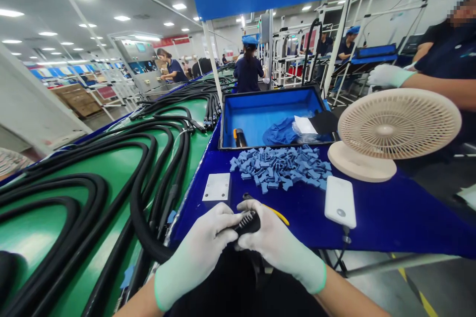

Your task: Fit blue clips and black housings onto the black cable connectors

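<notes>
Head view: a black ribbed part [250,223] is held low in the picture, towards six o'clock, between two white-gloved hands. Its near end is pinched by the bent, nearly closed fingers of the left hand [208,232]; its other side is clasped by the curled right hand [268,234]. From the part, a pale block [216,186] is seen at eleven o'clock, a blue tray [256,105] at twelve, heaped blue clips [284,168] at one, and a fan [399,126] at two. Black hoses [143,198] are laid out towards ten o'clock.
</notes>
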The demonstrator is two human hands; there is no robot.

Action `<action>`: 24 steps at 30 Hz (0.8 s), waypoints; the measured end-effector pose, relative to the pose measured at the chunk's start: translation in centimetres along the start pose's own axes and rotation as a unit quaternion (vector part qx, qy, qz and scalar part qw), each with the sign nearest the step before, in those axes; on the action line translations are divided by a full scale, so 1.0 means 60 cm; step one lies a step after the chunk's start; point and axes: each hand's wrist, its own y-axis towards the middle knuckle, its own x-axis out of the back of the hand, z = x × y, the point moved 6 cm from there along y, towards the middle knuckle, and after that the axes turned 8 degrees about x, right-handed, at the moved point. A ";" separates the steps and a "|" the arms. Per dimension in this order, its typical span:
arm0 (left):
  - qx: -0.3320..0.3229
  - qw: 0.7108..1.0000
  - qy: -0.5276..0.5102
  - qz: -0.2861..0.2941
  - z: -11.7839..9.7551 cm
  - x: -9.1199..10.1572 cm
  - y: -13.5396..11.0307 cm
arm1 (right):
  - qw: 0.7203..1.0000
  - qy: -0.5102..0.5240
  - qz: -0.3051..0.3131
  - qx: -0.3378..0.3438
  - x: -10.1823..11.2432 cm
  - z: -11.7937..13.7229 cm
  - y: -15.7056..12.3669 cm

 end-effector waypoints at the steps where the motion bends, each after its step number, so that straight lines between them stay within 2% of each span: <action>1: -0.013 1.000 0.008 0.000 -0.002 -0.001 -0.003 | 1.000 -0.003 0.009 -0.001 -0.002 -0.001 0.001; 4: -0.037 0.999 0.011 0.004 0.000 0.002 -0.007 | 0.999 -0.003 0.050 -0.003 -0.007 0.000 0.005; 6: -0.032 0.999 -0.005 0.009 0.010 0.005 -0.003 | 0.998 -0.006 0.068 0.006 -0.010 0.003 0.006; 11: 0.077 0.990 -0.118 0.013 0.051 0.005 0.035 | 0.998 0.003 0.045 0.037 -0.005 0.001 0.008; 13: 0.102 0.986 -0.130 0.016 0.057 0.003 0.042 | 0.999 -0.001 0.036 0.034 -0.002 -0.003 0.009; 14: 0.101 0.989 -0.106 -0.007 0.056 0.005 0.040 | 0.999 -0.002 0.028 0.029 0.001 -0.006 0.010; 17: 0.085 0.988 0.006 -0.132 0.051 0.016 0.005 | 0.999 0.012 -0.033 0.038 0.007 -0.012 0.007; 18: 0.094 0.983 0.019 -0.153 0.055 0.012 -0.012 | 0.996 0.037 -0.070 0.044 0.008 -0.015 0.001; 19: 0.116 0.982 0.000 -0.150 0.064 0.004 -0.029 | 0.991 0.068 -0.106 0.048 0.007 -0.019 -0.006; 20: 0.144 0.978 -0.059 -0.137 0.077 -0.007 -0.044 | 0.985 0.101 -0.131 0.045 0.002 -0.026 -0.014; 21: 0.172 0.964 -0.157 -0.131 0.092 -0.015 -0.057 | 0.982 0.129 -0.133 0.036 -0.006 -0.032 -0.021; 22: 0.195 0.929 -0.277 -0.147 0.106 -0.018 -0.068 | 0.984 0.140 -0.106 0.024 -0.018 -0.037 -0.026; 24: 0.210 0.811 -0.495 -0.230 0.131 -0.008 -0.084 | 0.996 0.083 0.011 0.015 -0.038 -0.038 -0.024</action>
